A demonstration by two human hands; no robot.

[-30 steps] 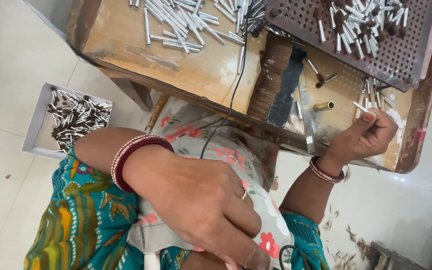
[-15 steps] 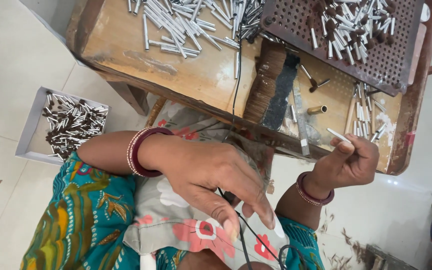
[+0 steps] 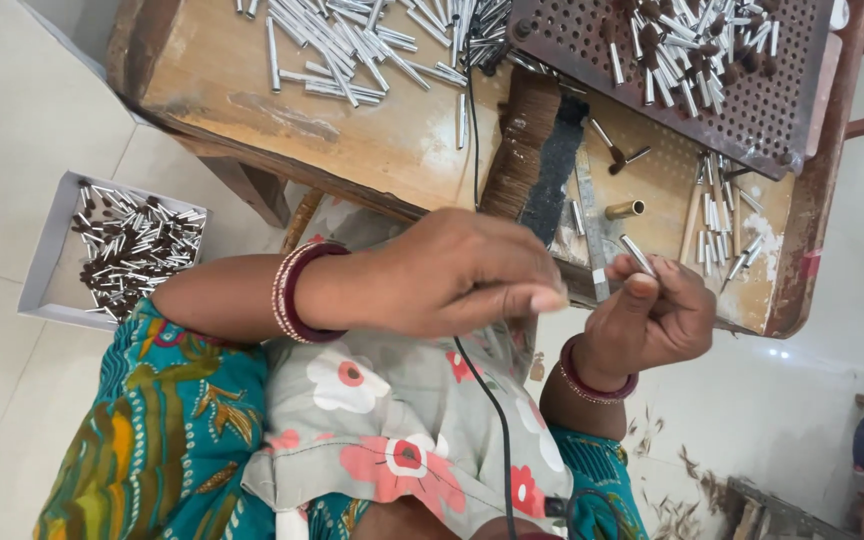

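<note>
My right hand (image 3: pixel 652 322) is closed around a short silver metal tube (image 3: pixel 638 255), which sticks up out of the fist just in front of the wooden table's (image 3: pixel 392 150) near edge. My left hand (image 3: pixel 452 272), with red bangles on the wrist, hovers above my lap beside it. Its fingers are drawn together and point at the right hand. Whether something small is pinched in them stays hidden. A large heap of similar silver tubes (image 3: pixel 352 40) lies on the far left of the table.
A perforated dark metal plate (image 3: pixel 752 115) with tubes standing in it is at the back right. A brush (image 3: pixel 520 150), a brass tube (image 3: pixel 624 209) and a small bunch of tubes (image 3: pixel 717 215) lie nearby. A grey tray (image 3: pixel 47 255) of tubes sits on the floor at left. A black cable (image 3: pixel 497 420) crosses my lap.
My left hand lifted from my lap, where it lay spread, and closed its fingers beside the right hand. My right hand drew back from the table with the tube.
</note>
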